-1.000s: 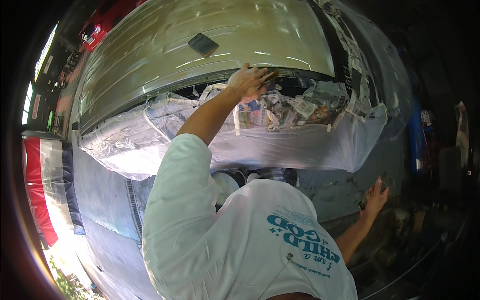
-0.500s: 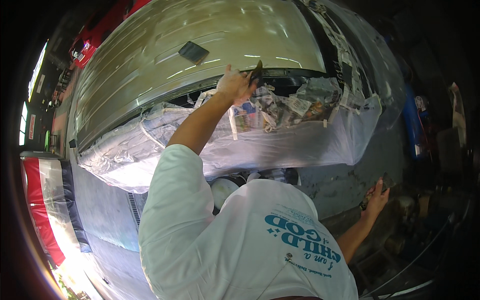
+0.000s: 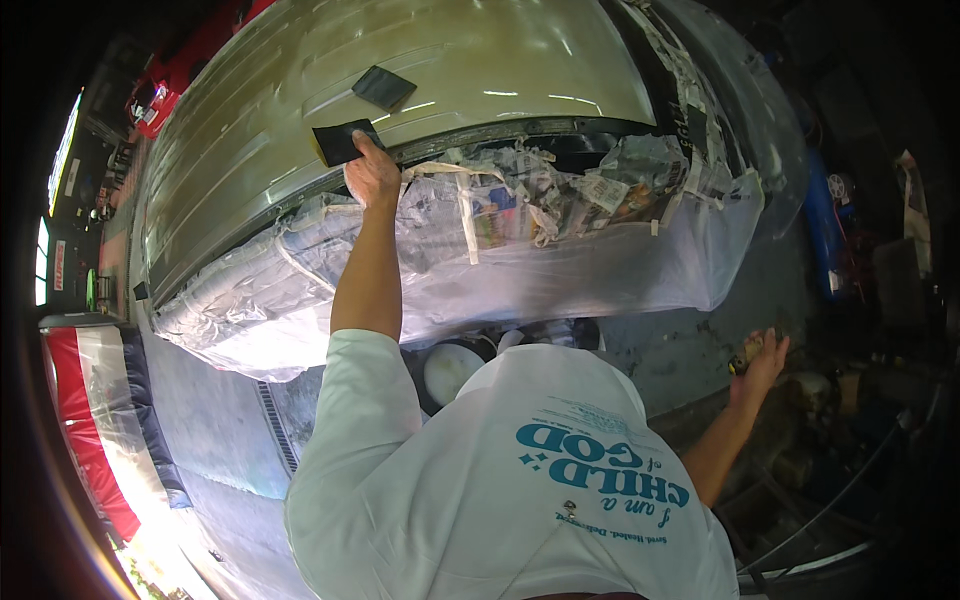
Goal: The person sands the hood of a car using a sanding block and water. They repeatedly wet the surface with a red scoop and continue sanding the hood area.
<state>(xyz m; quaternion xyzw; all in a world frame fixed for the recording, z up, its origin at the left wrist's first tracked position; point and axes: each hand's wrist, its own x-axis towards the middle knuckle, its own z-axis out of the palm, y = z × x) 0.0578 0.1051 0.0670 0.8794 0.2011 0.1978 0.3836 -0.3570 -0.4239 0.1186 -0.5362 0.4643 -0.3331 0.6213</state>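
Observation:
My left hand (image 3: 374,178) grips a dark sheet of sandpaper (image 3: 338,143), the thumb lying over its top. It is at the near edge of a glossy olive-tan vehicle roof (image 3: 480,70). A second dark square sheet (image 3: 384,88) lies on the roof just beyond. Out to the right and lower, my right hand (image 3: 760,372) is closed around a small yellow and black object (image 3: 740,360), which I cannot identify; the fingers partly hide it.
Crumpled newspaper (image 3: 600,190) and clear plastic sheeting (image 3: 560,280) cover the vehicle's near side. A round white-topped container (image 3: 452,374) is on the floor beside my body. Red vehicle (image 3: 152,105) at far left, blue cylindrical object (image 3: 823,235) at right.
My left hand has moved left along the roof edge, and the sandpaper in it now shows flat. My right hand has risen slightly, its fingers turned upward.

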